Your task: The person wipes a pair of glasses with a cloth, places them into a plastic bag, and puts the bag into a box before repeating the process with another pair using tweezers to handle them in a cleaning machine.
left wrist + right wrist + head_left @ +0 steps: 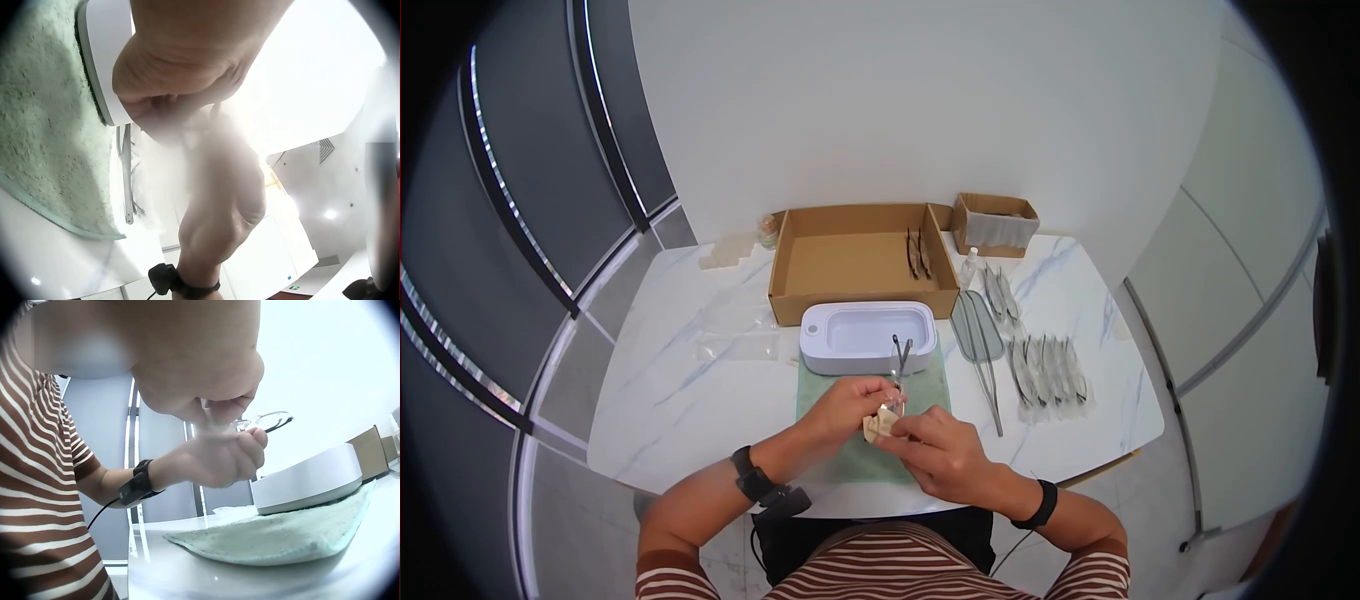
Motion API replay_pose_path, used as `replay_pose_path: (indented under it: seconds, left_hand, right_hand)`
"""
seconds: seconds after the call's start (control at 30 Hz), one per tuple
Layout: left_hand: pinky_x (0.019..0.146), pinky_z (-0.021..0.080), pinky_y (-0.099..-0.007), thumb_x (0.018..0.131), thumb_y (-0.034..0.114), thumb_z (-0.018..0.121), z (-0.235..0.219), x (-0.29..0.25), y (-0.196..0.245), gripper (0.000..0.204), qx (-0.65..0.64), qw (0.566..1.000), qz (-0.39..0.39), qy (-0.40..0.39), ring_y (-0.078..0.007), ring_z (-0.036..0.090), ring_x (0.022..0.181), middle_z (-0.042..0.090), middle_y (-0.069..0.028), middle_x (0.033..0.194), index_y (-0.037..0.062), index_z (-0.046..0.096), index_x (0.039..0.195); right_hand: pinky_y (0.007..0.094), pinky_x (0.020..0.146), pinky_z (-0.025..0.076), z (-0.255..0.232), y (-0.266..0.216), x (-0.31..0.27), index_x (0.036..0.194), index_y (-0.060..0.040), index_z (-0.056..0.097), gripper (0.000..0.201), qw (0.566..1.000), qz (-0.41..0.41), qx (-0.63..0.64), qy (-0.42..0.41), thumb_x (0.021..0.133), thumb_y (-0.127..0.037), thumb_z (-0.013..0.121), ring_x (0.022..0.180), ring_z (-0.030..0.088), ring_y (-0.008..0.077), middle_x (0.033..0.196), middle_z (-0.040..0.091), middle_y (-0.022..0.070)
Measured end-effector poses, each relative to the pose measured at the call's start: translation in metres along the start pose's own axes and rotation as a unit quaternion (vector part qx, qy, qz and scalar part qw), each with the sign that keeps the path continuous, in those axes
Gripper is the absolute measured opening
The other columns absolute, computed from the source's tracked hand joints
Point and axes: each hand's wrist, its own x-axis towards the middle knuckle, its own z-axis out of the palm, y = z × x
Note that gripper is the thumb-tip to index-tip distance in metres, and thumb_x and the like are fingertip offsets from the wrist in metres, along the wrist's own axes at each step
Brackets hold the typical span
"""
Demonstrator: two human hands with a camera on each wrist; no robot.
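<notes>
My left hand (862,400) holds a pair of clear-framed glasses (897,378) by the frame just above the green towel (928,384). My right hand (920,445) pinches a small beige cloth (878,425) against the glasses. In the right wrist view the glasses (267,420) stick out above the curled fingers of the left hand (220,459), with the right hand (194,375) right over them. The left wrist view shows the left hand (175,69) and the right hand (219,206) close together, blurred, with a temple of the glasses (127,178) hanging down.
A white tub (818,338) stands on the towel just beyond my hands. Behind it is an open cardboard box (840,262) with glasses (917,252) inside, and a smaller box (995,222). Several bagged glasses (1050,372) lie at the right.
</notes>
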Motion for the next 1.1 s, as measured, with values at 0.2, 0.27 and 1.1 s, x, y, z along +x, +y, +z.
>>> replay_pose_path:
  seconds: [0.2, 0.27, 1.1]
  left_hand:
    - [0.072, 0.050, -0.0238, 0.103, 0.020, 0.063, 0.004, -0.004, 0.010, 0.018, -0.027, 0.999, -0.014, 0.023, -0.0071, 0.060, 0.079, 0.066, 0.0016, 0.092, 0.0034, 0.069, 0.106]
    - [0.070, 0.050, -0.0246, 0.103, 0.020, 0.062, 0.003, -0.003, 0.006, 0.019, 0.047, 0.998, 0.024, 0.015, -0.0069, 0.060, 0.077, 0.066, 0.0014, 0.090, 0.0024, 0.069, 0.106]
    - [0.068, 0.049, -0.0220, 0.104, 0.022, 0.061, -0.004, -0.005, 0.016, 0.020, 0.002, 1.000, -0.007, -0.031, -0.0064, 0.058, 0.071, 0.065, 0.0012, 0.089, 0.0046, 0.069, 0.110]
  right_hand:
    - [0.0313, 0.058, 0.047, 0.002, -0.005, -0.004, 0.112, -0.0073, 0.074, 0.044, 0.998, -0.050, -0.039, 0.000, 0.069, -0.002, 0.071, 0.071, 0.052, 0.0199, 0.098, 0.062, 0.0025]
    - [0.0313, 0.058, 0.047, 0.000, -0.005, -0.002, 0.112, -0.0075, 0.074, 0.043, 0.998, -0.048, -0.044, 0.008, 0.069, -0.002, 0.071, 0.070, 0.052, 0.0196, 0.098, 0.062, 0.0025]
    - [0.0283, 0.063, 0.054, -0.014, 0.044, 0.032, 0.104, -0.0056, 0.073, 0.025, 0.982, 0.145, 0.103, 0.066, 0.081, 0.005, 0.074, 0.080, 0.069, 0.0213, 0.097, 0.067, 0.0096]
